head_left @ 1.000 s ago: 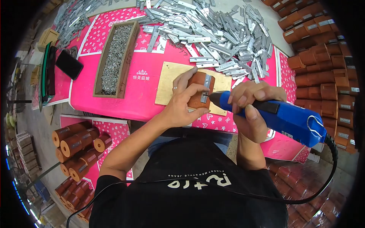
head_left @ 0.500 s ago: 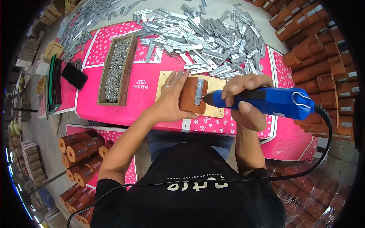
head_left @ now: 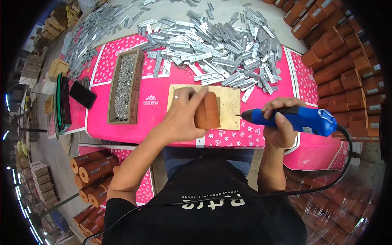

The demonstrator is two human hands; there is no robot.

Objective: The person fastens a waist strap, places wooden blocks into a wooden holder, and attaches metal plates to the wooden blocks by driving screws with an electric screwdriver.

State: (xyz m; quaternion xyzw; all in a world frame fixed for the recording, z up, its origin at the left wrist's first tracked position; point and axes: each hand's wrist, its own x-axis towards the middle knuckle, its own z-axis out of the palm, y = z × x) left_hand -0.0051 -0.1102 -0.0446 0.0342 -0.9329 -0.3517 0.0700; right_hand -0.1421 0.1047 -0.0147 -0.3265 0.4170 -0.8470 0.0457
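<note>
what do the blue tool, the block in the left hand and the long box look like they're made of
The blue tool: probably plastic, given its smooth, slightly shiny moulded look. The block: likely stained or varnished wood, from its even reddish brown; grain is unclear. The long box: apparently unpainted wood, dull brown, matt and straight-edged.

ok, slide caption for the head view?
Left hand grips a brown block at a gold-coloured plate; right hand holds a blue corded power tool clear of the block.

Between nine and ten o'clock, a black phone (head_left: pixel 83 94) lies on the pink cover (head_left: pixel 155 120). Just beside it, at nine, is one dark, green-edged object (head_left: pixel 64 100). Near ten is a small wooden box (head_left: pixel 58 69).
</note>
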